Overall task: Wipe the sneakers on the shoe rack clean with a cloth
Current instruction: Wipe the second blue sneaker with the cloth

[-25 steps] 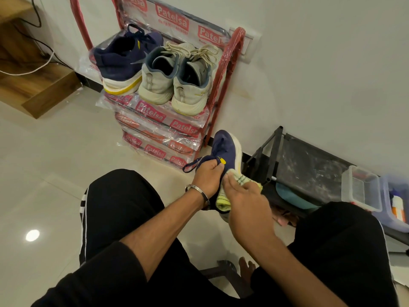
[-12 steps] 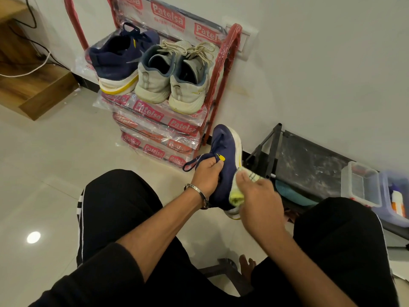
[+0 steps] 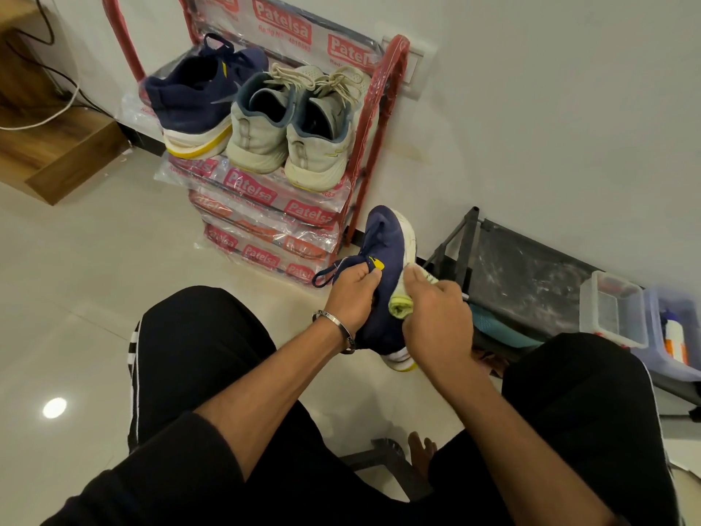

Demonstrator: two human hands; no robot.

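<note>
Left hand [image 3: 351, 294] grips navy sneaker [image 3: 383, 260]; right hand [image 3: 436, 317] presses cloth [image 3: 400, 307] on it

Both bare forearms reach forward between the knees. The left hand [image 3: 351, 294], a metal bangle [image 3: 335, 328] on its wrist, curls its fingers [image 3: 370, 275] in a grip. The right hand [image 3: 436, 313] is knuckles-up, its fingers bunched and pressing down.

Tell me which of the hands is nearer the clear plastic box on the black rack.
Right. The right hand, pressing the pale green cloth to the navy sneaker, lies on the side toward the clear plastic box; the left hand grips the sneaker's far side.
</note>
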